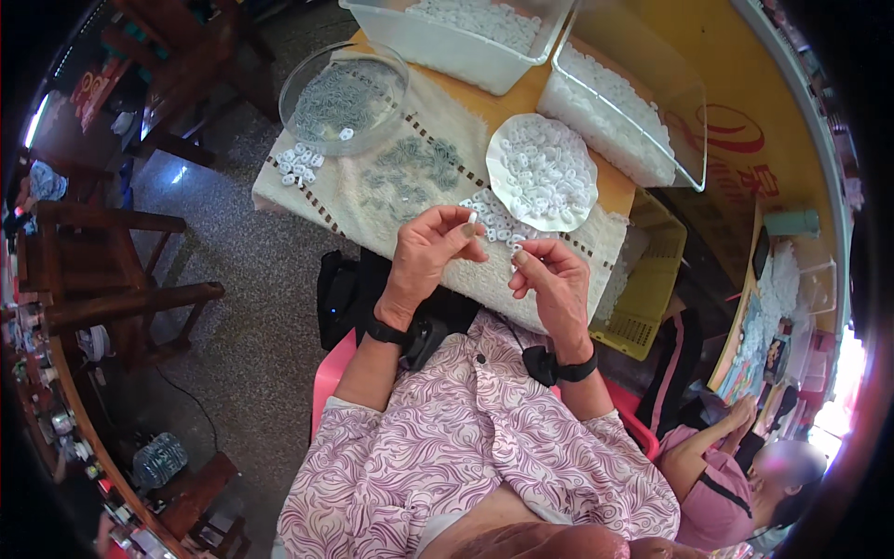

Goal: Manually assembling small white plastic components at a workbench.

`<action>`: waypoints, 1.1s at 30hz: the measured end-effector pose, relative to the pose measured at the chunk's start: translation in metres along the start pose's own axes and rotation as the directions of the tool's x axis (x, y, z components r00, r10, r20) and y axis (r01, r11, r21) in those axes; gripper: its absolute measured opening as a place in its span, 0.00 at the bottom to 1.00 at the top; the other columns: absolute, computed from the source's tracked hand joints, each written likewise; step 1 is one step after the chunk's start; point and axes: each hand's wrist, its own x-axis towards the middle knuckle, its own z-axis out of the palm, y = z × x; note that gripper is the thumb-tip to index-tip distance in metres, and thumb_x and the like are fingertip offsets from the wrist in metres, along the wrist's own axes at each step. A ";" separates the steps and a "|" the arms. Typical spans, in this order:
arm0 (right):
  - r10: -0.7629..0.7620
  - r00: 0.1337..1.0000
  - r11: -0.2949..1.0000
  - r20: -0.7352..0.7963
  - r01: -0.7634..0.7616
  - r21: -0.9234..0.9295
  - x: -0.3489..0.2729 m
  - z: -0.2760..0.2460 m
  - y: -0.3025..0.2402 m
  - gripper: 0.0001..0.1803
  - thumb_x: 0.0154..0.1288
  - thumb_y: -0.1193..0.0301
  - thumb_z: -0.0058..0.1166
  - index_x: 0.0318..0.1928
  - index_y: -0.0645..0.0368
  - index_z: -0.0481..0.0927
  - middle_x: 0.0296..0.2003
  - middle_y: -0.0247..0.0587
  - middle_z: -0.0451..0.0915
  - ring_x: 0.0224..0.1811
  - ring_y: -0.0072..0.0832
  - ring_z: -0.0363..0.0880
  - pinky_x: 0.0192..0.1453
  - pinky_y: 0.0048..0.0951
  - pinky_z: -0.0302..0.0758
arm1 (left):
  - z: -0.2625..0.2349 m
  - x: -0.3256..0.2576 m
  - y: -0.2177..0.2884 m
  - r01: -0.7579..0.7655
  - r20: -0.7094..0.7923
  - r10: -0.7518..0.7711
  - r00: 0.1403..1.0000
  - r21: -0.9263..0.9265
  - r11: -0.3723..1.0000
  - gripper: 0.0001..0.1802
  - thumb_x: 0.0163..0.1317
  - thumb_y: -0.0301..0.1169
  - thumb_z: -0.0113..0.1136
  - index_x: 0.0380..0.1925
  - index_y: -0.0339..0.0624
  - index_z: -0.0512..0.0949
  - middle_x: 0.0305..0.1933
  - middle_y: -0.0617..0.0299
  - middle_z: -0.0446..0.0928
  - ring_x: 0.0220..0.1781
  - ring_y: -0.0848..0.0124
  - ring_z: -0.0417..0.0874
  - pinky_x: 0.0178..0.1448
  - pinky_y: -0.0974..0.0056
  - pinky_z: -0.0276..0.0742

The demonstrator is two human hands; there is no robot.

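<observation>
My left hand [430, 252] is raised over the near edge of the towel-covered table, pinching a small white plastic piece [472, 218] between thumb and fingertips. Close by on the right, my right hand [556, 279] pinches another small white plastic piece [517, 248]. Just beyond both hands, loose white pieces [503, 224] lie on the towel [307, 191]. Partly over them sits a white plate [589, 210] heaped with similar oval pieces with holes. Small grey metal parts [410, 168] are spread across the towel, and a clear round bowl [396, 70] at the far left holds more.
A small group of white pieces [298, 164] lies beside the bowl. Two plastic bins, one at the back [447, 51] and one at the right [684, 93], hold many white pieces. A yellow crate [643, 331] stands right of the table. Another person [708, 470] sits at the lower right.
</observation>
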 end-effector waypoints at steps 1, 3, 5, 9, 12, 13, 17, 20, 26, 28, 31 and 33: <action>-0.008 1.000 1.000 0.005 0.008 0.010 0.000 -0.001 0.001 0.08 0.64 0.77 0.56 0.41 0.69 0.78 0.28 0.38 0.79 0.24 0.21 0.79 0.26 0.20 0.77 | 0.000 0.001 0.000 0.039 0.077 -0.026 0.997 -0.168 0.985 0.12 0.66 0.28 0.56 0.47 0.32 0.75 0.39 0.55 0.80 0.34 0.74 0.82 0.43 0.63 0.85; -0.008 1.000 1.000 0.005 0.008 -0.002 -0.001 0.001 -0.001 0.08 0.63 0.77 0.56 0.41 0.68 0.78 0.28 0.38 0.79 0.24 0.21 0.79 0.26 0.20 0.77 | 0.001 0.000 -0.005 0.059 0.097 -0.035 0.995 -0.264 0.963 0.12 0.67 0.27 0.55 0.48 0.32 0.75 0.39 0.54 0.81 0.34 0.71 0.83 0.43 0.62 0.85; 0.001 1.000 1.000 -0.002 -0.001 0.000 -0.002 0.002 -0.001 0.07 0.63 0.78 0.56 0.41 0.68 0.78 0.29 0.38 0.79 0.24 0.21 0.79 0.26 0.20 0.77 | 0.001 -0.001 -0.009 0.088 0.122 -0.047 0.991 -0.357 0.930 0.12 0.67 0.27 0.54 0.48 0.32 0.75 0.39 0.53 0.81 0.34 0.69 0.84 0.43 0.61 0.85; -0.004 1.000 1.000 0.011 0.004 0.004 -0.001 0.000 -0.001 0.07 0.63 0.77 0.56 0.41 0.68 0.78 0.29 0.38 0.79 0.24 0.21 0.79 0.26 0.20 0.77 | 0.003 -0.003 -0.013 0.143 0.162 -0.079 0.984 -0.438 0.887 0.14 0.68 0.28 0.53 0.50 0.32 0.75 0.40 0.52 0.81 0.35 0.69 0.84 0.44 0.60 0.85; -0.011 1.000 1.000 0.017 0.011 0.000 0.000 0.000 -0.001 0.08 0.63 0.77 0.56 0.41 0.68 0.78 0.29 0.38 0.79 0.24 0.21 0.79 0.26 0.19 0.76 | 0.004 -0.003 -0.012 0.162 0.154 -0.097 0.983 -0.495 0.853 0.14 0.68 0.28 0.53 0.51 0.32 0.75 0.40 0.52 0.81 0.35 0.70 0.84 0.44 0.60 0.85; -0.010 1.000 1.000 0.017 0.010 0.004 0.000 0.000 -0.002 0.08 0.64 0.77 0.56 0.41 0.68 0.78 0.29 0.38 0.79 0.24 0.20 0.79 0.26 0.19 0.76 | 0.004 -0.002 -0.012 0.169 0.153 -0.103 0.983 -0.520 0.837 0.14 0.68 0.28 0.52 0.51 0.32 0.75 0.40 0.53 0.81 0.35 0.71 0.84 0.44 0.60 0.85; -0.022 1.000 1.000 0.020 0.022 -0.013 -0.001 0.000 -0.001 0.08 0.65 0.76 0.56 0.42 0.67 0.78 0.30 0.39 0.80 0.23 0.19 0.77 0.25 0.18 0.74 | 0.004 -0.003 -0.013 0.163 0.159 -0.094 0.983 -0.508 0.846 0.16 0.69 0.30 0.51 0.52 0.31 0.73 0.39 0.54 0.81 0.34 0.73 0.83 0.43 0.63 0.85; -0.025 0.999 1.000 0.021 0.025 -0.013 -0.001 0.001 -0.001 0.08 0.65 0.76 0.56 0.42 0.67 0.78 0.30 0.39 0.80 0.23 0.19 0.77 0.24 0.18 0.74 | 0.003 -0.003 -0.018 0.144 0.152 -0.084 0.985 -0.444 0.884 0.16 0.69 0.29 0.52 0.52 0.31 0.73 0.39 0.54 0.81 0.33 0.73 0.83 0.42 0.62 0.85; -0.016 1.000 1.000 0.015 0.016 -0.011 0.000 0.006 -0.003 0.08 0.64 0.77 0.56 0.42 0.68 0.78 0.27 0.38 0.79 0.23 0.20 0.78 0.25 0.19 0.75 | 0.009 -0.005 -0.025 0.104 0.056 -0.090 0.994 -0.334 0.937 0.14 0.67 0.28 0.54 0.50 0.33 0.75 0.38 0.55 0.81 0.32 0.73 0.84 0.39 0.65 0.86; -0.011 1.000 1.000 0.016 0.012 -0.005 0.001 0.007 -0.002 0.08 0.64 0.77 0.56 0.42 0.68 0.78 0.27 0.38 0.79 0.23 0.20 0.78 0.25 0.19 0.75 | 0.010 -0.006 -0.022 0.075 0.084 -0.053 0.995 -0.284 0.956 0.16 0.67 0.27 0.54 0.53 0.33 0.74 0.36 0.59 0.81 0.33 0.74 0.83 0.41 0.67 0.85; -0.008 1.000 1.000 0.022 0.008 -0.002 0.003 0.005 -0.001 0.08 0.64 0.77 0.55 0.42 0.68 0.78 0.27 0.39 0.80 0.23 0.20 0.78 0.25 0.19 0.75 | 0.011 -0.006 -0.023 0.126 0.125 -0.096 0.988 -0.262 0.957 0.17 0.67 0.26 0.54 0.55 0.33 0.73 0.37 0.60 0.80 0.35 0.75 0.83 0.43 0.68 0.84; -0.004 1.000 1.000 0.023 0.004 -0.004 0.005 0.004 -0.001 0.08 0.64 0.77 0.55 0.42 0.68 0.78 0.28 0.39 0.80 0.23 0.19 0.78 0.26 0.19 0.75 | 0.014 -0.006 -0.018 0.114 0.143 -0.078 0.987 -0.270 0.956 0.17 0.66 0.25 0.55 0.55 0.33 0.72 0.38 0.60 0.80 0.35 0.75 0.83 0.44 0.68 0.84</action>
